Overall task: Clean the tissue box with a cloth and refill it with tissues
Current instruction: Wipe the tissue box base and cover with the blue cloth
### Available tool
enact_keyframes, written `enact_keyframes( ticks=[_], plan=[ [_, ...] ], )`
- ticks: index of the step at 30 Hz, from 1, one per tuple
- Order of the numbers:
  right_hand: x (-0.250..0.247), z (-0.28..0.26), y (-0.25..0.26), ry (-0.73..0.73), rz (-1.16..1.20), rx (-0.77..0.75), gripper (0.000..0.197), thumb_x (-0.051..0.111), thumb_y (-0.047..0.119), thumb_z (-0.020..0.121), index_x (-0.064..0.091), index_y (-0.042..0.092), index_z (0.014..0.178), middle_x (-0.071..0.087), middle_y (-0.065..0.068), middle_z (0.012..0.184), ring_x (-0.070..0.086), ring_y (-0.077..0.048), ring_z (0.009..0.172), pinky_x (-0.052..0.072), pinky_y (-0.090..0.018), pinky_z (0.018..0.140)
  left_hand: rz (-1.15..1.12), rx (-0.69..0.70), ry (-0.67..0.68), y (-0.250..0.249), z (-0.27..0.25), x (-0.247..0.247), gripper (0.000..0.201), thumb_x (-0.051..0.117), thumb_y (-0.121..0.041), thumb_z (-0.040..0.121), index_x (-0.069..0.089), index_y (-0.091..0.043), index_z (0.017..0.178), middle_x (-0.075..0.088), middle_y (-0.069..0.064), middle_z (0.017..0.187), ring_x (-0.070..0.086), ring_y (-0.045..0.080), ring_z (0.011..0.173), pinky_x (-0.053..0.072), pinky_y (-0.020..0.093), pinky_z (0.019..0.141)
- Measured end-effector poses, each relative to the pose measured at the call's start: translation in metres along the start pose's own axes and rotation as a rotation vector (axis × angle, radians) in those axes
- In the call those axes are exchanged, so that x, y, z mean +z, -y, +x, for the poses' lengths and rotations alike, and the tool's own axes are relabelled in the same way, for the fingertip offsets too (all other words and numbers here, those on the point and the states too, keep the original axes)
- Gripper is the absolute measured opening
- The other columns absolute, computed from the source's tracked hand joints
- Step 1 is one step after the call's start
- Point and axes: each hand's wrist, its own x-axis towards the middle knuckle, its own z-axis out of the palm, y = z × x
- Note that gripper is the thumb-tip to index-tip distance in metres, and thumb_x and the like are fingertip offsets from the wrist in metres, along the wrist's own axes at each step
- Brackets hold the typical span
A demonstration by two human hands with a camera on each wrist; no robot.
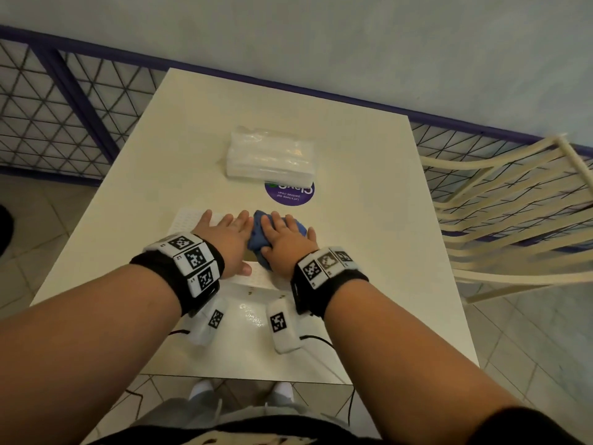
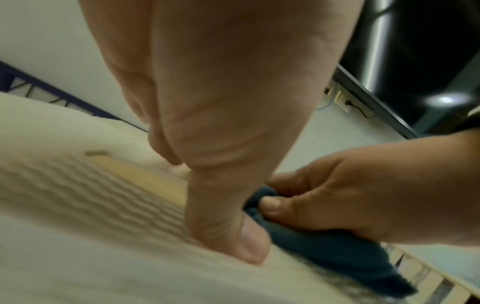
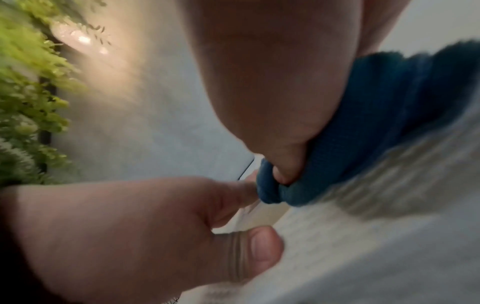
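The tissue box (image 1: 189, 220) lies flat on the near half of the white table (image 1: 369, 252), a pale box with a ribbed top and a long slot in it. Its long axis runs roughly left to right across the person, from the far left toward the near right; most of it is hidden under the hands. In the left wrist view the tan slot (image 2: 145, 181) runs along that same length.

The left hand (image 1: 224, 242) rests flat on the box top with fingers straight and spread, the thumb (image 2: 228, 232) pressed down on the ribbed surface. Just beside it, touching, the right hand (image 1: 285, 239) clamps a bunched blue cloth (image 1: 256, 242) against the right part of the box, fingers over the top of the cloth and the thumb (image 3: 283, 168) tucked into its folds.

Beyond the hands, a round purple sticker (image 1: 288, 194) is on the table, and behind it, overlapping its far edge, lies a pack of tissues (image 1: 269, 159) in clear wrap, its long side also set left to right. A cream slatted chair (image 1: 513, 213) stands to the right of the table, and a purple-framed mesh fence (image 1: 64, 123) runs along the wall behind.
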Motion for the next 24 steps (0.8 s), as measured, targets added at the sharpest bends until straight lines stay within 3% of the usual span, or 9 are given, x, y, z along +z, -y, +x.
enact_keyframes(
  ticks=[7, 14, 18, 24],
  plan=[
    [0.009, -0.049, -0.038, 0.114, -0.132, 0.123, 0.064, 0.033, 0.033, 0.102, -0.001, 0.021, 0.154, -0.011, -0.001, 0.163, -0.001, -0.021, 0.151, 0.005, -0.054, 0.118, -0.08, 0.021, -0.01, 0.007, -0.001, 0.005, 0.096, 0.048, -0.059, 0.087, -0.016, -0.023, 0.148, -0.02, -0.003, 0.157, -0.008, 0.019, 0.146, -0.002, 0.057, 0.114],
    [0.006, -0.002, 0.017, 0.023, -0.067, 0.031, 0.065, 0.029, 0.039, 0.101, -0.004, 0.024, 0.154, -0.014, 0.003, 0.163, -0.012, -0.021, 0.15, 0.002, -0.056, 0.118, -0.095, 0.001, -0.013, 0.003, -0.001, 0.003, 0.099, 0.051, -0.058, 0.086, -0.013, -0.018, 0.149, -0.016, -0.001, 0.159, -0.006, 0.023, 0.146, 0.0, 0.057, 0.114],
    [0.012, -0.021, -0.001, 0.021, -0.016, 0.048, 0.059, 0.025, 0.035, 0.103, -0.002, 0.024, 0.154, -0.013, 0.002, 0.163, -0.01, -0.019, 0.15, 0.002, -0.052, 0.119, -0.07, -0.016, -0.013, 0.005, -0.001, 0.003, 0.096, 0.048, -0.061, 0.086, -0.013, -0.021, 0.149, -0.017, -0.003, 0.158, -0.007, 0.02, 0.146, 0.0, 0.061, 0.113],
    [0.017, -0.039, -0.012, 0.068, -0.071, 0.156, 0.064, 0.029, 0.033, 0.102, -0.002, 0.014, 0.154, -0.014, -0.01, 0.162, -0.005, -0.034, 0.149, 0.008, -0.045, 0.12, -0.117, 0.007, -0.015, 0.006, 0.0, 0.004, 0.096, 0.051, -0.057, 0.087, -0.014, -0.021, 0.149, -0.018, -0.002, 0.158, -0.009, 0.021, 0.146, 0.001, 0.059, 0.114]
  ],
)
